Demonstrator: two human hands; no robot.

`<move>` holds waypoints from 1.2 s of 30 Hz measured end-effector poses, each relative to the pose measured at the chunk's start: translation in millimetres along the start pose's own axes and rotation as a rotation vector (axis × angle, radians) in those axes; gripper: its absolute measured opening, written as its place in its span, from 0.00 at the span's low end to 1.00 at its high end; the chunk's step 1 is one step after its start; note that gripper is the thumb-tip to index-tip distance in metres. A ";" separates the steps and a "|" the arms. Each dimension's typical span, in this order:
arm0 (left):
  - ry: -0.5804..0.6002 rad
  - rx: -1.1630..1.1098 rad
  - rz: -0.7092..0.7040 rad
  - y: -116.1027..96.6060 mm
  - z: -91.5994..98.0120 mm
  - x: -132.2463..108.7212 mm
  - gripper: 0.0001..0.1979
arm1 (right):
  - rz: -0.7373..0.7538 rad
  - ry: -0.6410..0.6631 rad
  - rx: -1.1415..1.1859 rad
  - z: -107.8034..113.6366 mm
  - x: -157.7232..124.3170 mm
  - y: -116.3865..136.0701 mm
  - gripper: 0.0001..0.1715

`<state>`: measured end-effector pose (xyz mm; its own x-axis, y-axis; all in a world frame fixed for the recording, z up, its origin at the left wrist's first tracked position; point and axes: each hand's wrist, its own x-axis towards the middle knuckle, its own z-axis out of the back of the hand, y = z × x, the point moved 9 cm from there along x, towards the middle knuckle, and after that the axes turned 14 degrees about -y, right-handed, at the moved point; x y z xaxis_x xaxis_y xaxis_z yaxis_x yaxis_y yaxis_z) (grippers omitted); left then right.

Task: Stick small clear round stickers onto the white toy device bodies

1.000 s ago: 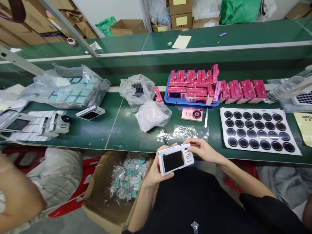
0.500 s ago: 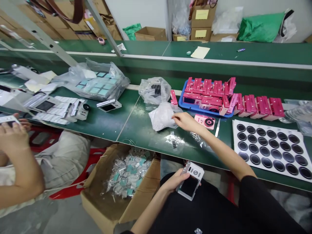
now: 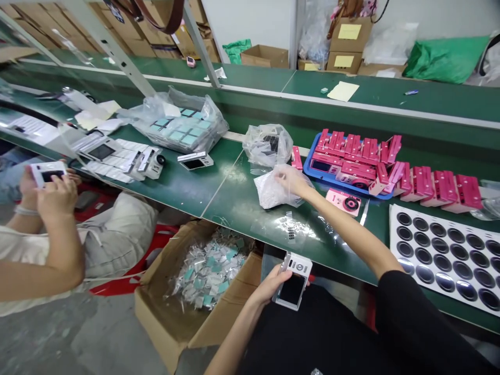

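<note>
At the far left, a co-worker's hand [image 3: 57, 200] holds up a small white camera [image 3: 49, 174]. The person's two hands are well apart. The left hand [image 3: 265, 285] grips a white camera body [image 3: 292, 281] with its screen facing up, just beside an open cardboard box [image 3: 156, 312] of small foil pieces [image 3: 207, 265]. The right hand [image 3: 292, 179] reaches over the green workbench [image 3: 234, 208] and touches a white plastic bag [image 3: 271, 192], near a blue tray [image 3: 312, 174] of pink camera parts [image 3: 353, 148].
</note>
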<state>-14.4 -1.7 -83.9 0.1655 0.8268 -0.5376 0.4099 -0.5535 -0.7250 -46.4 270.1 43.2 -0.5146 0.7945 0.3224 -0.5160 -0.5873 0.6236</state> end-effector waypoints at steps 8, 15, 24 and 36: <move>-0.048 0.140 -0.124 -43.7 -3.7 5.2 0.35 | -0.418 -0.080 0.596 63.5 -149.5 -17.2 0.18; 0.078 0.358 -0.194 -53.2 -41.8 14.0 0.38 | -0.566 -0.049 0.778 84.7 -212.8 -12.2 0.11; 0.100 0.547 -0.223 -48.4 -62.8 15.8 0.38 | -0.438 0.028 0.772 86.0 -230.5 -3.3 0.06; 0.140 0.637 -0.229 -43.8 -65.0 25.7 0.31 | -0.145 0.063 0.296 100.5 -232.0 -1.8 0.04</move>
<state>30.3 50.3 -37.9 0.2693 0.9113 -0.3116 -0.1513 -0.2795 -0.9482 142.7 102.5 38.9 -0.4963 0.8501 0.1758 -0.3711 -0.3908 0.8424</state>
